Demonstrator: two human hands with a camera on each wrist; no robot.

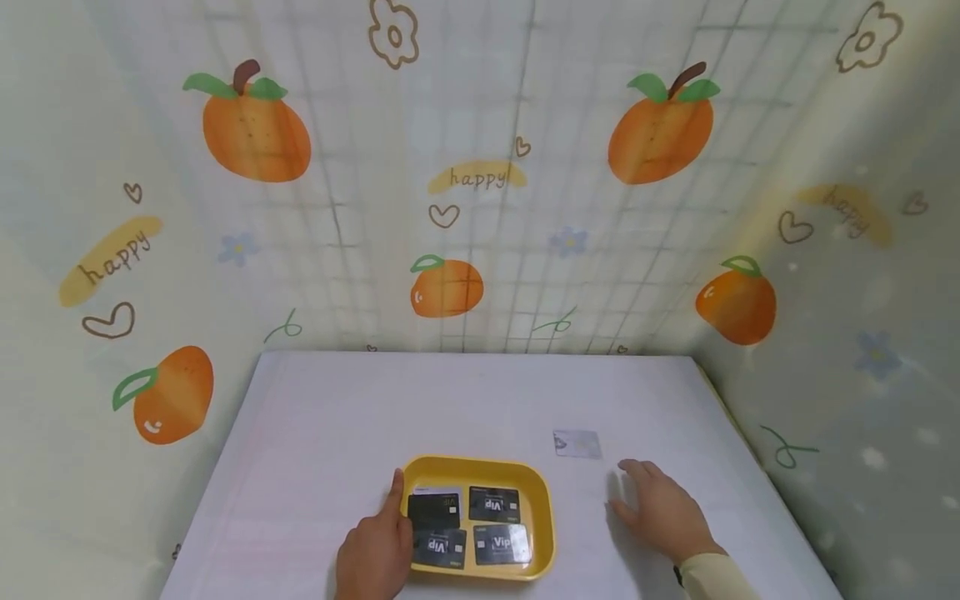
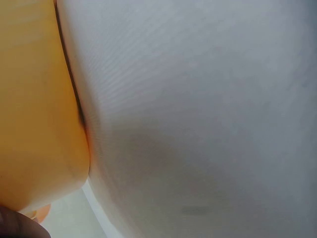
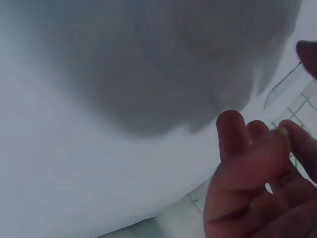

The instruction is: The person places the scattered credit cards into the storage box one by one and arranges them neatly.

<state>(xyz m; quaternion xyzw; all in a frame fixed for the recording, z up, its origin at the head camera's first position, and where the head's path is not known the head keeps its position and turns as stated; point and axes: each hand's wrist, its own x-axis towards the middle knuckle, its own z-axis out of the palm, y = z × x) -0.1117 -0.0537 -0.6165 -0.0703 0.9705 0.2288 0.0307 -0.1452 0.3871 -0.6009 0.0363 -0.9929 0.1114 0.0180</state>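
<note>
A yellow tray (image 1: 546, 533) sits near the front of the white table. Several dark cards lie in it, some printed "Vip", such as the lower right card (image 1: 502, 544); at its upper left a pale card edge shows under a black card (image 1: 433, 510). My left hand (image 1: 372, 552) holds the tray by its left rim, index finger stretched along it. Tray wall (image 2: 39, 109) fills the left of the left wrist view. A silvery card (image 1: 577, 444) lies on the table beyond the tray. Just right of it, my right hand (image 1: 663, 512) hovers with loosely bent fingers, holding nothing.
The white tabletop (image 1: 337, 408) reaches back to a curtain (image 1: 480, 108) printed with oranges and "happy". More curtain hangs along the left and right sides. The table's right edge (image 1: 765, 475) runs beside my right arm.
</note>
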